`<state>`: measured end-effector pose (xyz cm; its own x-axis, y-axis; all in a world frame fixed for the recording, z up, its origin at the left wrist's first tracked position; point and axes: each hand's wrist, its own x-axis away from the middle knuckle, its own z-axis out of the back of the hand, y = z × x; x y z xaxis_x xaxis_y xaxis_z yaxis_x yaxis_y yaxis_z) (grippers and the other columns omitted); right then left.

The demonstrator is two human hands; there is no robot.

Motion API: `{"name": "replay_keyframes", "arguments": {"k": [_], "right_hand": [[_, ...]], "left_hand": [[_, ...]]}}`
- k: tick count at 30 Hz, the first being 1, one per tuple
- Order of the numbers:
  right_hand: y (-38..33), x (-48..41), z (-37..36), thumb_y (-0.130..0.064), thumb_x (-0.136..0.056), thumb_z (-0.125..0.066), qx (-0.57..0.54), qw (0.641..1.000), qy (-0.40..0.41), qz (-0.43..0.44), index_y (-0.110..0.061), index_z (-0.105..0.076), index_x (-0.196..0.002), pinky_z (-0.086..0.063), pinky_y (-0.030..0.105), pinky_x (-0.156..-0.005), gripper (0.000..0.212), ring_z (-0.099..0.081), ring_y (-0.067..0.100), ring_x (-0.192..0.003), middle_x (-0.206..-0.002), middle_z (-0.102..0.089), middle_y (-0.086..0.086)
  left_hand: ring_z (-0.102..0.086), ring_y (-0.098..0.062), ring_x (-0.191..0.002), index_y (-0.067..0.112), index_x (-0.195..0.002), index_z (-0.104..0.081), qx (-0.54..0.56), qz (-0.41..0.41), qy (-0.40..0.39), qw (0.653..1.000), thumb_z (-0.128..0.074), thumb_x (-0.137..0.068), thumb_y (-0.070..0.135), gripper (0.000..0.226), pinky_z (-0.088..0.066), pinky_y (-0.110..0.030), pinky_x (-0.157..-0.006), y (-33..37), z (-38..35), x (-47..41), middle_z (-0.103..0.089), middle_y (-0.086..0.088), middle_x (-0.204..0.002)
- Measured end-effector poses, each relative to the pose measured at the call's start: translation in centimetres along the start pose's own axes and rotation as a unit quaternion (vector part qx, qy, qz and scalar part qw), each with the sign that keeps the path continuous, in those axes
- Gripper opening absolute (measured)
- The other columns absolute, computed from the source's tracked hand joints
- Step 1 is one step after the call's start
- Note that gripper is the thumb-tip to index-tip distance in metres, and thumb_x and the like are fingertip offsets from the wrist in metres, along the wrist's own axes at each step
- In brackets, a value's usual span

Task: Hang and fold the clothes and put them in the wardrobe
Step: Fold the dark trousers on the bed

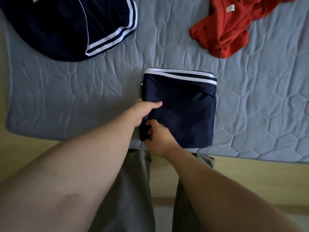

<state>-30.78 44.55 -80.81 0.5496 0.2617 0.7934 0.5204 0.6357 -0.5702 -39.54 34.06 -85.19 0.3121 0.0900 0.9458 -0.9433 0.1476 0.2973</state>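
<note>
**So, one folded and two to go on the bed**

Standing next to this person: the folded navy garment (184, 106) with the white stripes sits as a neat square on the quilted mattress (83, 97), right at the near edge, just in front of their legs. Makes sense to me, since it's the closest spot to fold on and the easiest to scoop up from.

Both hands are on its left side. The left hand (142, 111) grips the left edge, thumb (155, 104) flat on top of the fabric and the other fingers out of sight, I'd guess tucked underneath. The right hand (160, 141) is at the near left corner with fingers curled, pinching the bunched layers there. They're either tidying that loose edge or getting a hold so the stack doesn't fall open when lifted, can't say which.

The other navy piece (58, 27) lies rumpled at the far left and the red shirt (225, 30) is crumpled at the far right, both well apart from the folded one. No wardrobe in sight from here.
</note>
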Motion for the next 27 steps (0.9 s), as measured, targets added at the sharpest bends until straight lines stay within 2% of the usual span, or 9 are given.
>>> {"name": "replay_keyframes", "arguments": {"k": [3, 7, 10, 12, 14, 17, 19, 22, 27], "right_hand": [[2.5, 1.1, 4.2, -0.013, -0.086, -0.059, -0.003, 0.967, 0.250, 0.041, -0.020, -0.067, -0.104, -0.048, 0.028, -0.077, 0.022, -0.061, 0.016, -0.085, -0.094, -0.067, -0.006], [5.3, -0.2, 12.8, -0.021, -0.093, -0.048, -0.125, 0.874, 0.442, -0.159, -0.020, -0.058, -0.084, -0.034, 0.024, -0.072, 0.014, -0.053, 0.019, -0.084, -0.072, -0.054, -0.013], [5.4, -3.0, 18.3, -0.043, -0.099, -0.042, -0.229, 0.865, 0.365, -0.256, -0.013, -0.059, -0.085, -0.047, 0.031, -0.072, 0.037, -0.057, 0.027, -0.089, -0.082, -0.059, 0.003], [3.9, -4.7, 20.2, -0.065, -0.098, -0.029, -0.287, 0.875, 0.257, -0.292, -0.014, -0.061, -0.101, -0.053, 0.035, -0.074, 0.060, -0.062, 0.028, -0.089, -0.096, -0.064, 0.005], [2.3, -5.9, 21.5, -0.073, -0.095, -0.024, -0.221, 0.908, 0.182, -0.307, -0.020, -0.056, -0.091, -0.050, 0.033, -0.056, 0.062, -0.059, 0.025, -0.076, -0.091, -0.060, 0.006], [0.4, -6.2, 23.1, -0.056, -0.097, -0.044, -0.035, 0.950, 0.112, -0.288, -0.019, -0.056, -0.081, -0.040, 0.024, -0.031, 0.042, -0.060, 0.024, -0.049, -0.066, -0.064, 0.011], [-0.2, -5.6, 24.1, -0.036, -0.091, -0.053, 0.028, 0.953, 0.069, -0.295, -0.014, -0.057, -0.072, -0.038, 0.020, -0.034, 0.029, -0.054, 0.019, -0.035, -0.049, -0.060, 0.008], [-1.9, -2.8, 23.8, -0.023, -0.090, -0.053, 0.066, 0.952, -0.009, -0.299, -0.011, -0.061, -0.083, -0.032, 0.025, -0.052, 0.016, -0.049, 0.022, -0.057, -0.077, -0.059, 0.014], [-9.3, 5.3, 18.4, -0.006, -0.090, -0.070, 0.055, 0.974, 0.036, -0.218, 0.001, -0.063, -0.086, -0.043, 0.027, -0.048, 0.011, -0.055, 0.022, -0.049, -0.070, -0.060, 0.017]], "left_hand": [[-0.073, -0.019, -0.085, 0.011, -0.111, -0.070, 0.004, 0.033, -0.032, 0.999, -0.089, -0.073, 0.026, 0.045, -0.058, -0.030, -0.068, -0.2, -0.2, 0.2, -0.076, -0.005, -0.097], [-0.075, -0.027, -0.088, 0.010, -0.107, -0.073, 0.021, 0.044, -0.060, 0.997, -0.090, -0.072, 0.017, 0.039, -0.061, -0.041, -0.076, -0.2, -0.2, 0.2, -0.078, -0.009, -0.099], [-0.076, -0.021, -0.079, 0.010, -0.099, -0.074, 0.024, 0.020, -0.066, 0.997, -0.088, -0.074, 0.013, 0.029, -0.060, -0.032, -0.059, -0.4, -0.4, -0.1, -0.078, -0.008, -0.096], [-0.076, -0.022, -0.083, 0.012, -0.099, -0.073, 0.012, 0.000, -0.067, 0.998, -0.088, -0.075, 0.015, 0.029, -0.060, -0.030, -0.062, -0.6, -0.3, -0.1, -0.078, -0.007, -0.097], [-0.074, -0.020, -0.093, 0.018, -0.101, -0.071, -0.015, -0.045, -0.058, 0.997, -0.088, -0.076, 0.015, 0.030, -0.058, -0.029, -0.073, -0.8, -0.2, 0.2, -0.077, -0.001, -0.100], [-0.068, -0.016, -0.104, 0.017, -0.121, -0.066, -0.061, -0.144, -0.037, 0.987, -0.086, -0.078, 0.012, 0.047, -0.053, -0.032, -0.092, -0.6, -0.3, 1.7, -0.072, 0.002, -0.114], [-0.065, -0.014, -0.105, 0.015, -0.128, -0.062, -0.120, -0.207, -0.014, 0.971, -0.085, -0.078, 0.015, 0.054, -0.049, -0.030, -0.093, 0.3, 0.2, 3.5, -0.069, 0.003, -0.117], [-0.063, -0.016, -0.109, 0.017, -0.130, -0.060, -0.218, -0.272, -0.005, 0.937, -0.083, -0.081, 0.019, 0.054, -0.047, -0.030, -0.094, 2.2, 2.8, 8.2, -0.069, 0.000, -0.121], [-0.065, -0.023, -0.102, 0.017, -0.119, -0.061, -0.316, -0.299, 0.033, 0.900, -0.079, -0.085, 0.019, 0.038, -0.052, -0.038, -0.087, 4.1, 10.8, 21.0, -0.069, -0.001, -0.110]]}}
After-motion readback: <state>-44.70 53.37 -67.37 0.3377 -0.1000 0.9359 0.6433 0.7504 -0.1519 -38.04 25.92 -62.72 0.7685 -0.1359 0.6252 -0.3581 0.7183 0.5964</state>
